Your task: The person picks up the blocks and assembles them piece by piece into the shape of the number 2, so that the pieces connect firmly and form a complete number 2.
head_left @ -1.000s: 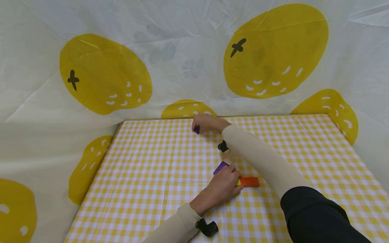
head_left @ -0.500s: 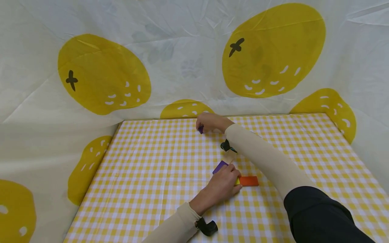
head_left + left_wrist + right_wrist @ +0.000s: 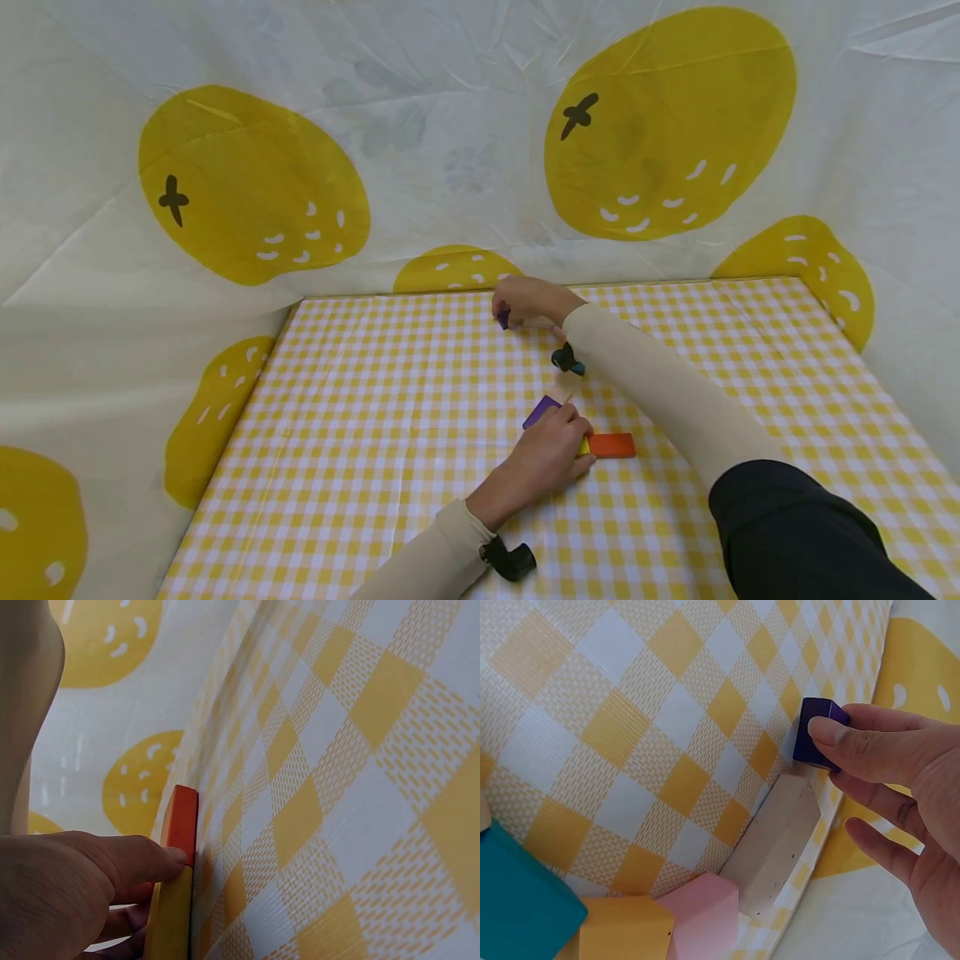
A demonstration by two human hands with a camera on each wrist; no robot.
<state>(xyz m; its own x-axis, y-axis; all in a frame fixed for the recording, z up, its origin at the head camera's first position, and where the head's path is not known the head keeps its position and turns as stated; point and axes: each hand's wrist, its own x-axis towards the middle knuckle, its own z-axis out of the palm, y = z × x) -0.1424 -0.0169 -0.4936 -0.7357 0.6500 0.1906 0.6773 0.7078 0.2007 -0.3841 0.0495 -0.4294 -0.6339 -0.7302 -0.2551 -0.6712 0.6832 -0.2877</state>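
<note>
My right hand (image 3: 534,301) pinches a small dark purple block (image 3: 819,735) between thumb and fingers near the back of the table. In the right wrist view that block is right at one end of a bare wooden block (image 3: 774,844). A pink block (image 3: 703,911), an orange-yellow block (image 3: 626,928) and a teal block (image 3: 525,900) follow in a curved row. My left hand (image 3: 546,457) grips a yellow block (image 3: 171,911), its thumb at the seam with an orange-red block (image 3: 181,819). Past the left fingertips lies a flat purple block (image 3: 542,412).
A yellow-and-white checked cloth (image 3: 337,450) covers the table. Behind it hangs a pale curtain (image 3: 465,167) with large yellow fruit prints, close to the back edge. The right sleeve (image 3: 667,392) reaches over the blocks and hides part of the row. A pale wooden piece (image 3: 565,387) shows between the hands.
My right hand has shifted a little to the right along the back with the dark purple block in its fingers. The left hand stays on the yellow block. The view has shifted slightly.
</note>
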